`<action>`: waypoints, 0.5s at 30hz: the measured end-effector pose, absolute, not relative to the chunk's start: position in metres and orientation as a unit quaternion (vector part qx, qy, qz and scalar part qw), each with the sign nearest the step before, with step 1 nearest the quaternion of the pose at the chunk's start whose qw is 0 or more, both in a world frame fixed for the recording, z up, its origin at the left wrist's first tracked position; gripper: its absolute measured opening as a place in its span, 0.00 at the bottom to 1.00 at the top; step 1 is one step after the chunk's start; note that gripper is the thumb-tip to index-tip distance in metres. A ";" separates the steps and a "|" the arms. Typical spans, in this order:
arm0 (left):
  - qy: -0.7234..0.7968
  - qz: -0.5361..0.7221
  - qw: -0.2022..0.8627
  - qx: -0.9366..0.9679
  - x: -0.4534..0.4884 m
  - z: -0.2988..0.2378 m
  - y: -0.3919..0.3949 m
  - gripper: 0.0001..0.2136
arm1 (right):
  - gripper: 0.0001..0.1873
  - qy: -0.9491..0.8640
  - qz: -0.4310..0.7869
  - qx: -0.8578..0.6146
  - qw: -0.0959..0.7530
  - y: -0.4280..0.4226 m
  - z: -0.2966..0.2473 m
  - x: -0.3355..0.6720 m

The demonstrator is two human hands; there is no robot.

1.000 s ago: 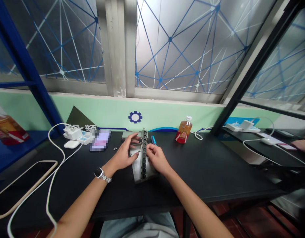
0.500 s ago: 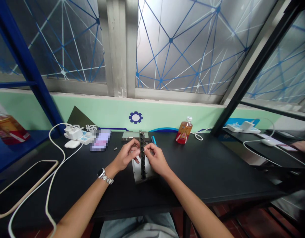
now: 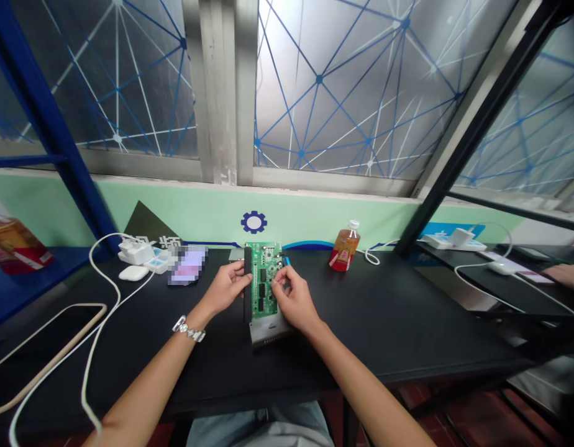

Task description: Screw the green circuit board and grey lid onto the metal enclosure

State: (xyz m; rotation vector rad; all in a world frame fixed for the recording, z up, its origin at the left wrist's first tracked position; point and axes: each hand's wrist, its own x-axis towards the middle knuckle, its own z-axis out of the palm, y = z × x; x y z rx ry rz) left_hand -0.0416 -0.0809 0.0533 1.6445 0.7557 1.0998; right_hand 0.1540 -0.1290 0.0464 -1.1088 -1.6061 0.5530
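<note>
A green circuit board [image 3: 261, 279] with a black strip of ports along its left edge is held up above the black table [image 3: 399, 323], its component face toward me. My left hand [image 3: 226, 288] pinches the board's left edge at the black strip. My right hand [image 3: 291, 298] grips its right edge with curled fingers. Below the board lies a grey metal case [image 3: 268, 332], partly hidden by my hands. A blue pen-like tool [image 3: 287, 262] lies just behind my right hand.
An orange drink bottle [image 3: 345, 246] stands at the back. White chargers, an earbud case [image 3: 133, 272] and a cable [image 3: 94, 347] lie at the left, with a phone [image 3: 35, 357] nearer me. Another person's hand [image 3: 566, 276] rests on the right-hand table.
The board was edge-on over the metal case; both hands have since lifted it and turned it so its green face shows. My left hand shifted from the case to the board's left edge.
</note>
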 end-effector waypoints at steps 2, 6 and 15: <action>0.319 0.469 0.481 0.668 -0.044 0.052 -0.078 0.15 | 0.06 -0.651 0.235 -0.475 0.544 -0.126 0.044 0.156; 0.311 0.488 0.493 0.650 -0.048 0.049 -0.073 0.16 | 0.10 -0.614 0.300 -0.473 0.556 -0.119 0.039 0.158; 0.350 0.525 0.440 0.639 -0.043 0.042 -0.071 0.14 | 0.12 -0.640 0.415 -0.379 0.524 -0.131 0.041 0.148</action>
